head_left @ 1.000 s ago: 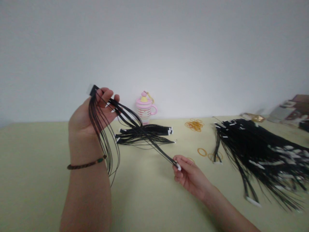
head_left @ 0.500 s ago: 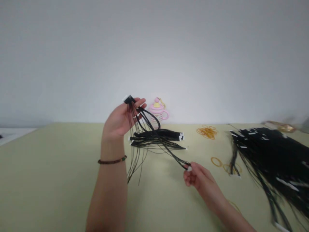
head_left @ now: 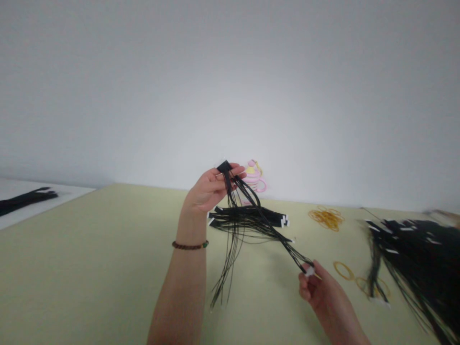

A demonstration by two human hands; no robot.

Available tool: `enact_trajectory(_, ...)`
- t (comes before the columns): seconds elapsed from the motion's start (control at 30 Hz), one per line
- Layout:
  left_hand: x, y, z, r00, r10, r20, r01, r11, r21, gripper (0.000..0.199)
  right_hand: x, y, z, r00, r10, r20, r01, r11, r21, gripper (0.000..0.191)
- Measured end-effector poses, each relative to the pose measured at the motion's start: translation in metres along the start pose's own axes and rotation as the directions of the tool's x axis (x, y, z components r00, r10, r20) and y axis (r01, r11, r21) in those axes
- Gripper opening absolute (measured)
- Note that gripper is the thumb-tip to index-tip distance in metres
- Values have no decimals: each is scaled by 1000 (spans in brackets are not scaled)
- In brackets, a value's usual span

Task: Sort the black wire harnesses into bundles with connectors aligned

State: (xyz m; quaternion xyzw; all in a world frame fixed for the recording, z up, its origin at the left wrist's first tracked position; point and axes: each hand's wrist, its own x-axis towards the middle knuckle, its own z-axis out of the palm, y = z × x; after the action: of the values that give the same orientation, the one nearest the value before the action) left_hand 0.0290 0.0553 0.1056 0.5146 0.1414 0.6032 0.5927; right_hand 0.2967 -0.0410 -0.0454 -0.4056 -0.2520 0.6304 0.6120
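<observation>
My left hand [head_left: 212, 189], raised above the table, grips a black cable bundle [head_left: 230, 230] near its dark upper end; thin wires hang down from it. Black wires also run from there down to the right, where my right hand [head_left: 325, 292] pinches a white connector [head_left: 309, 271] at their end. Behind and below the held wires, a row of black cables [head_left: 266, 215] with white ends lies on the table. A bracelet circles my left wrist.
The pale green table [head_left: 125, 249] meets a grey wall. A pink cup-shaped item [head_left: 253, 179] stands at the back. Yellow rubber bands [head_left: 327, 218] lie at right, beside a large pile of black cables [head_left: 424, 258]. More black cables [head_left: 28, 199] lie on a white surface at far left.
The view has turned left, so most things sit further right and lower. Black cables at far left have come into view. Both hands keep their hold, and the hanging wires have drawn closer together.
</observation>
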Motion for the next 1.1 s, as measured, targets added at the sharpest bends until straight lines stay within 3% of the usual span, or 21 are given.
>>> enact_trajectory(0.2,0,3,-1,999,-28,26,30,997,-69,37,-1,-1,-2,999,34,-31,-33,999,35,34)
enact_trajectory(0.33,3,3,2,990,-98,-103,87,991,-104,20,-2,-1,1,999,42,-10,-42,999,15,36)
enact_trajectory(0.47,7,1,7,958,-104,-267,91,994,-61,16,-3,-1,4,1000,22,-18,-22,1000,2,37)
enact_trajectory(0.7,11,1,14,931,-75,-358,56,996,-64,13,-8,-2,9,997,-60,-47,58,997,-54,38)
enact_trajectory(1.1,15,3,17,886,-68,-458,74,997,-4,8,-12,-3,11,984,-178,23,180,976,-125,37)
